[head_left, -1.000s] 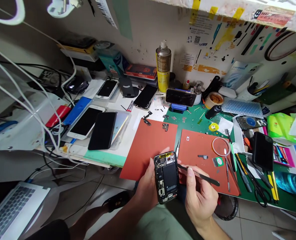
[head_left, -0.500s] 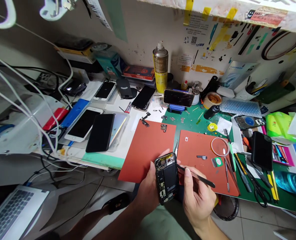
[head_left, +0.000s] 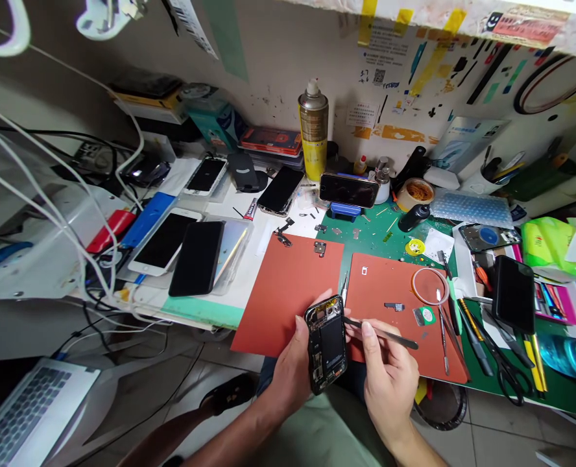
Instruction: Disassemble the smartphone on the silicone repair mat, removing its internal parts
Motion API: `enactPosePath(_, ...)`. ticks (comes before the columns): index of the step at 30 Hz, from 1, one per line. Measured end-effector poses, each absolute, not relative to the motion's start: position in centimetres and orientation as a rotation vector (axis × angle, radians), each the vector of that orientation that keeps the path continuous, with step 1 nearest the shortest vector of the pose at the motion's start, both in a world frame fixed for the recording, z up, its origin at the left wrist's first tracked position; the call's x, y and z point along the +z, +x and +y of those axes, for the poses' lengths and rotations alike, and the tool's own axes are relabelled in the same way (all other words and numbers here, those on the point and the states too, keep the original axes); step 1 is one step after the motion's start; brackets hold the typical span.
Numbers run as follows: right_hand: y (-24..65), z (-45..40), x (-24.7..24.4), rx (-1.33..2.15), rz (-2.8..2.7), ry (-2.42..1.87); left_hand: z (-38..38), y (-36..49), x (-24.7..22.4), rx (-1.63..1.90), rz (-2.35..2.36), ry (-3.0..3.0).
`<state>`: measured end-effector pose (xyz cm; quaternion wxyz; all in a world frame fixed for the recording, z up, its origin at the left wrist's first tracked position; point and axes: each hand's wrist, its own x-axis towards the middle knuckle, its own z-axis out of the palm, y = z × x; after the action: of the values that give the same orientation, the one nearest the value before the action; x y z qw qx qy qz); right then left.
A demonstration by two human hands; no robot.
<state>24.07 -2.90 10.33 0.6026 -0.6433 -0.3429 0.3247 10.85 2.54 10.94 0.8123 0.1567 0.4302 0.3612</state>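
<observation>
An opened phone [head_left: 327,344], its battery and inner boards showing, rests in my left hand [head_left: 292,363] just off the near edge of the bench. My left fingers wrap round its sides and back, with the thumb along its left edge. Pinched in my right hand [head_left: 390,379] is a pair of dark tweezers [head_left: 390,336]. Their tips reach the phone's upper right edge; whether they touch it I cannot tell. Beyond the phone lie two red-brown mats [head_left: 288,292]. Small phone parts [head_left: 320,248] and a small module [head_left: 394,307] sit on them.
Phones [head_left: 198,259] lie at the left, and another phone [head_left: 349,190] leans on a blue stand. A spray can [head_left: 313,130] stands by the wall. On the right are scissors [head_left: 512,379], a ring of tape [head_left: 430,286] and several slim tools. White cables [head_left: 49,201] hang at the left.
The phone is tilted slightly differently in my left hand. My right hand and the tweezers have shifted only a little. The whole view has moved slightly.
</observation>
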Motion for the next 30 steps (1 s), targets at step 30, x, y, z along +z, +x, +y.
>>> enactPosePath(30, 25.0, -2.4, 11.3, 0.981, -0.505, -1.337, 3.5, 10.8, 12.5, 0.760, 0.925, 0.265)
